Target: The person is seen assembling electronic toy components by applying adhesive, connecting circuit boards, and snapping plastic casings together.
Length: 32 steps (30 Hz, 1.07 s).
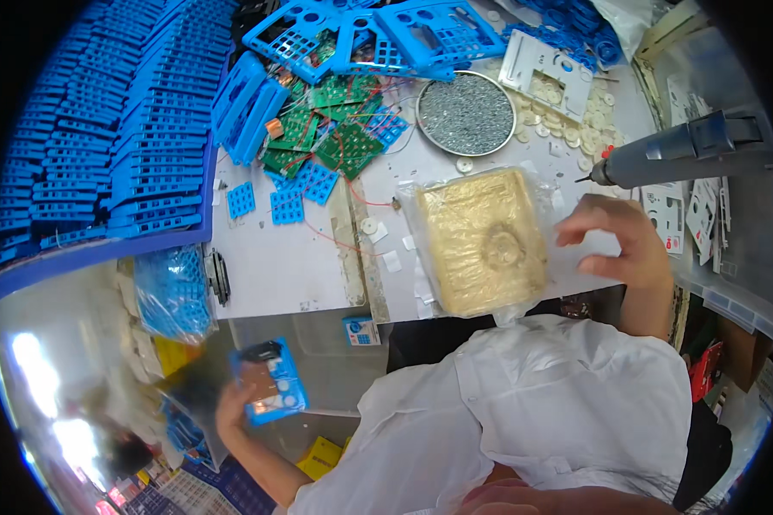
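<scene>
Off the table's front edge at lower left, my left hand [239,396] is closed on a blue plastic casing [294,393] with white round parts and a dark piece at its top. It is above a clear plastic bin [318,356]; motion blurs the hand a little. My right hand [623,245] hovers over the table's right side, thumb and fingers curved apart with nothing between them. Just left of it lies a gold-coloured pad wrapped in clear plastic [481,245], with a round dent. A grey electric screwdriver [678,156] points leftward beyond my right hand.
Stacked blue casings [77,146] fill a crate at left. Behind the pad are a round dish of small screws [465,112], green circuit boards [349,148] with loose wires, blue keypads [288,207] and cream discs [567,129]. A clear bin [751,232] of white panels stands at right.
</scene>
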Motion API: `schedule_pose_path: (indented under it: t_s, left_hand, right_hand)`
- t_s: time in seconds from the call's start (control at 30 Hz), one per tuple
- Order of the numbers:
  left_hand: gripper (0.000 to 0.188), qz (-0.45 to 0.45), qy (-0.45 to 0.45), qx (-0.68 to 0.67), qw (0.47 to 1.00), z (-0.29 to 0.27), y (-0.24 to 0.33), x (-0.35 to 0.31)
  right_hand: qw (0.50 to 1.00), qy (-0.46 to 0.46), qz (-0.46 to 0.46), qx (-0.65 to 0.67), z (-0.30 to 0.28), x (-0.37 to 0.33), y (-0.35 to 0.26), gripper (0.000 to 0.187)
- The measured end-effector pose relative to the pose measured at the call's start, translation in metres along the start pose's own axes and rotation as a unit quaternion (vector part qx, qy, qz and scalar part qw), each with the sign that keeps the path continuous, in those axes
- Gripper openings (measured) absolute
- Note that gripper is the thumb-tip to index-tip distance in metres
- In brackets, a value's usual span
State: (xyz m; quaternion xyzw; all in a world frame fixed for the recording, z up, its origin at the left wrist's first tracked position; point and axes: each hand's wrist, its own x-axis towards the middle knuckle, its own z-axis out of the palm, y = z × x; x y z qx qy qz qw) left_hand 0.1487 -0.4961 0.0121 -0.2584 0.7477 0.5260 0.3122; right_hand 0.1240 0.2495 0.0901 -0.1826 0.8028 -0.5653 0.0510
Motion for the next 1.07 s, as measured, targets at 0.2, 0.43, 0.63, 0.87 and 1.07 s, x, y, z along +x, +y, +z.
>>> schedule_pose_path:
  t_s: [0.2, 0.43, 0.63, 0.87, 1.07]
  left_hand:
    - [0.03, -0.228, 0.123, -0.086, 0.962, 0.047, -0.232, 0.1]
    - [0.015, -0.145, 0.203, -0.537, 0.806, 0.186, -0.297, 0.17]
    - [0.026, -0.161, 0.125, -0.336, 0.92, 0.151, -0.376, 0.21]
    - [0.042, -0.322, 0.305, -0.174, 0.879, 0.172, -0.281, 0.19]
    - [0.058, -0.217, -0.064, 0.231, 0.946, 0.133, -0.179, 0.184]
  right_hand:
    - [0.997, 0.04, 0.062, -0.007, 0.017, -0.008, 0.014, 0.038]
    - [0.997, 0.037, 0.05, -0.05, 0.013, 0.013, 0.009, 0.03]
    - [0.995, 0.046, 0.083, -0.009, -0.004, 0.007, 0.03, 0.029]
    - [0.979, 0.127, 0.131, -0.093, -0.018, 0.029, 0.065, 0.035]
    - [0.848, 0.292, 0.049, -0.439, -0.064, 0.105, 0.138, 0.045]
